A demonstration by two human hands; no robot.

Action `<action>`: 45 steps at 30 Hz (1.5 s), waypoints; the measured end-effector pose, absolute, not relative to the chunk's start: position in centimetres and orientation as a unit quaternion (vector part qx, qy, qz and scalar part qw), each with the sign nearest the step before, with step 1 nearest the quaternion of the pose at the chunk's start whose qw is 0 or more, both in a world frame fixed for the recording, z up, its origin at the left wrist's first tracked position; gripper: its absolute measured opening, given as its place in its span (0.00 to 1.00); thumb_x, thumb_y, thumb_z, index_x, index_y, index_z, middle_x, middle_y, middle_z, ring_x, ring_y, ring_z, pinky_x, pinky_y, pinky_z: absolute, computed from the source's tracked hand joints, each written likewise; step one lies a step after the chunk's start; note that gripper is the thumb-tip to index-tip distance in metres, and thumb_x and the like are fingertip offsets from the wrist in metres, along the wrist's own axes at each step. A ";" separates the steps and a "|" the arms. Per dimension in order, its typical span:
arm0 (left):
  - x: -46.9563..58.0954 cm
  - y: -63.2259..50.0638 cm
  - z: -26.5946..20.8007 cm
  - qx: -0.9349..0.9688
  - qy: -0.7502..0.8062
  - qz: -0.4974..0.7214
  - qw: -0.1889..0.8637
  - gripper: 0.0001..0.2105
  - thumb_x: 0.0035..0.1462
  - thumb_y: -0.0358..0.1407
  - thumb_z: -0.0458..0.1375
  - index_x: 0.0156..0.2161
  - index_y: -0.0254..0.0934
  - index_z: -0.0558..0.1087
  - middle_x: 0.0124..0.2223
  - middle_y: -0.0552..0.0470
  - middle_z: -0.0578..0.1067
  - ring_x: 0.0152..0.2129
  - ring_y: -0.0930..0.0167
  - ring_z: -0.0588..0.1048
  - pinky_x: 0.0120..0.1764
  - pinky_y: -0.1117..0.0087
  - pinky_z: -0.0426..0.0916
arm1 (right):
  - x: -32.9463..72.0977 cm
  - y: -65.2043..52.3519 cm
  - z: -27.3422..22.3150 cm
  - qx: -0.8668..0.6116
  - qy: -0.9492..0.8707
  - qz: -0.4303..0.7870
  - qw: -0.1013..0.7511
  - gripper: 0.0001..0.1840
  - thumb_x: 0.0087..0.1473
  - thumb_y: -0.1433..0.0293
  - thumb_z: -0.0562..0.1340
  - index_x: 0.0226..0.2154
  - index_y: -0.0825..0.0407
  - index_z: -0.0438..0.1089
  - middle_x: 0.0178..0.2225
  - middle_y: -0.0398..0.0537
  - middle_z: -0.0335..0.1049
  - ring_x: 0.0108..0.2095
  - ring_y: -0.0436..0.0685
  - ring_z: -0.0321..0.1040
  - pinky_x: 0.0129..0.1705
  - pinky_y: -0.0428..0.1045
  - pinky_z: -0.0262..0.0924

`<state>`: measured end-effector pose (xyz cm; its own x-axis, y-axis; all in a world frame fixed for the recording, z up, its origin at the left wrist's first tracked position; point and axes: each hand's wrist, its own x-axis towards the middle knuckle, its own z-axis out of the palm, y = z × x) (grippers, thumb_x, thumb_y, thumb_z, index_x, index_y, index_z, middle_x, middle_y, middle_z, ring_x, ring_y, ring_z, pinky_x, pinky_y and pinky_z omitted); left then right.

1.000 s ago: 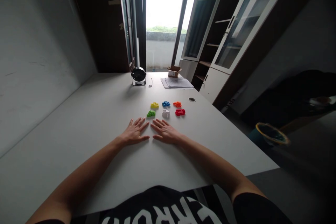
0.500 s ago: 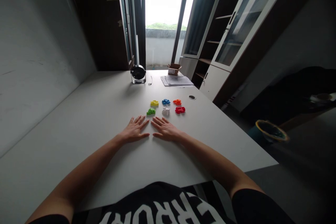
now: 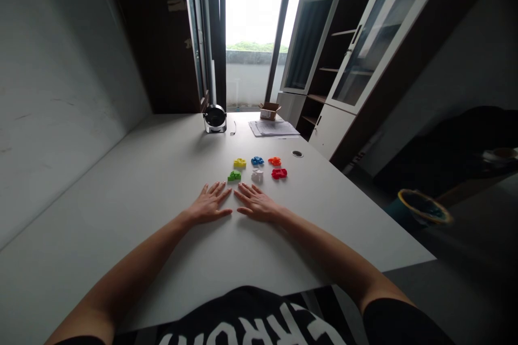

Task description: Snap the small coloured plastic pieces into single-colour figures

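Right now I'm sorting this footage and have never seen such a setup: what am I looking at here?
This is one picture from a camera worn on a person's head, looking forward and down, so the arms reach in from the bottom. The left hand and right hand lie flat, palms down, on a white table, holding nothing. Just beyond the fingertips sit six small plastic pieces: green, white, red, yellow, blue, orange. Farther back are a small fan, papers and a cardboard box.
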<state>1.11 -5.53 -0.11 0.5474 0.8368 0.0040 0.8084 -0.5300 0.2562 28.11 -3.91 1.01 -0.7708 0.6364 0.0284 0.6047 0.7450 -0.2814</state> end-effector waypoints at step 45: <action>1.1 -5.5 0.2 0.876 0.472 0.073 0.062 0.37 0.62 0.63 0.46 0.71 0.51 0.52 0.74 0.50 0.48 0.70 0.56 0.46 0.68 0.48 0.42 | 27.9 -4.1 1.2 -0.361 -0.924 0.110 0.066 0.39 0.65 0.45 0.50 0.71 0.44 0.49 0.72 0.48 0.36 0.72 0.65 0.36 0.72 0.62 0.32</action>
<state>1.07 -5.54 0.25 0.5436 0.8364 0.0699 0.8182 -0.5467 0.1782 27.89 -4.09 1.23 -0.7306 0.6815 0.0430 0.6523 0.7151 -0.2514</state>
